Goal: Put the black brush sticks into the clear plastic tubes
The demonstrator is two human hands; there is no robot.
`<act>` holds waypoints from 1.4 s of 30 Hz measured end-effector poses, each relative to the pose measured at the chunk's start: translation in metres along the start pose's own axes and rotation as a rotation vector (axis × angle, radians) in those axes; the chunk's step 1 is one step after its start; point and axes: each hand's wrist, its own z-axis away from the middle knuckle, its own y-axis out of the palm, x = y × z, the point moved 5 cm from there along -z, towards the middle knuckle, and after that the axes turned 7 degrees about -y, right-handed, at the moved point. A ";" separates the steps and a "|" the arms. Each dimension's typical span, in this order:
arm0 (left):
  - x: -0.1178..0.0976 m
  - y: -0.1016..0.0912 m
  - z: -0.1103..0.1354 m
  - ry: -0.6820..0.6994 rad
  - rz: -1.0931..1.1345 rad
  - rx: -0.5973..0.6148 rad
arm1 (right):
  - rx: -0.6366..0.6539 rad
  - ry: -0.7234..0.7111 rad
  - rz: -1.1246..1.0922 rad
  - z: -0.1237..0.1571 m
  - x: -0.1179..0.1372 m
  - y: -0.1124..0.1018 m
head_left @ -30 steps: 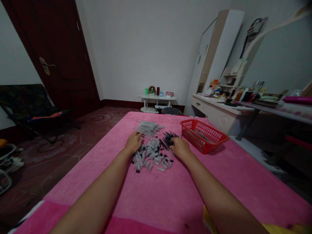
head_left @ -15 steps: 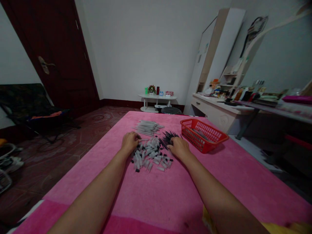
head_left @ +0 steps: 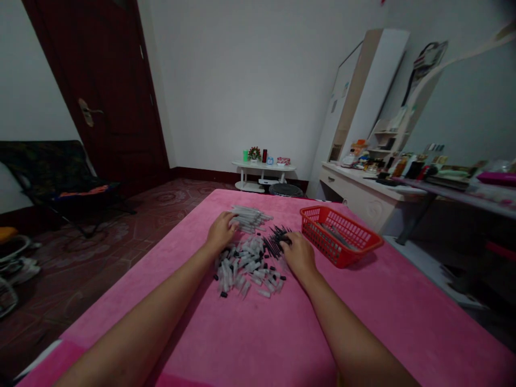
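Observation:
My left hand (head_left: 223,230) is at the left end of a stack of pale, slender tubes (head_left: 253,217). Its thumb and fingers look slightly apart, with no held piece showing. My right hand (head_left: 299,252) curls over a heap of thin black pointed sticks (head_left: 273,243), its thumb and fingertips closed among them. Which stick it grips is hard to make out. Between both hands spreads a loose pile of clear caps (head_left: 245,263), several with black ends.
A red plastic basket (head_left: 341,236) with slender grey pieces inside stands right of my right hand. Everything rests on a pink cloth (head_left: 258,333). Beyond are a low white stand (head_left: 264,166), a folding chair (head_left: 60,172) and a cluttered dressing table (head_left: 363,183).
My left hand has moved forward from the clear caps to the pale tubes; the tube between its fingers no longer shows there. My right hand stays at the black sticks. The view has shifted slightly.

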 end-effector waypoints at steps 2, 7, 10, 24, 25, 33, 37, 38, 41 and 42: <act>-0.004 0.009 -0.018 0.040 -0.045 0.040 | -0.042 -0.010 -0.062 0.000 -0.003 0.000; -0.005 0.046 -0.066 0.077 -0.191 0.197 | -0.062 0.015 -0.171 0.000 -0.014 0.006; 0.001 0.068 -0.088 0.072 -0.249 0.310 | -0.058 0.048 -0.213 -0.002 -0.020 0.010; 0.013 0.098 -0.111 0.137 -0.226 0.494 | -0.100 0.045 -0.328 -0.004 -0.021 0.014; 0.014 0.098 -0.110 0.130 -0.228 0.488 | -0.098 0.040 -0.334 -0.004 -0.020 0.014; 0.017 0.087 -0.092 0.077 -0.279 0.477 | -0.088 -0.006 -0.367 -0.003 -0.014 0.012; 0.017 0.078 -0.078 0.056 -0.315 0.488 | -0.074 -0.011 -0.371 -0.003 -0.013 0.011; 0.017 0.076 -0.074 0.051 -0.323 0.490 | -0.070 -0.009 -0.368 -0.003 -0.013 0.012; 0.018 0.075 -0.065 0.027 -0.349 0.491 | -0.060 -0.016 -0.356 -0.005 -0.013 0.013; 0.018 0.075 -0.063 0.016 -0.358 0.491 | -0.059 -0.023 -0.351 -0.005 -0.012 0.013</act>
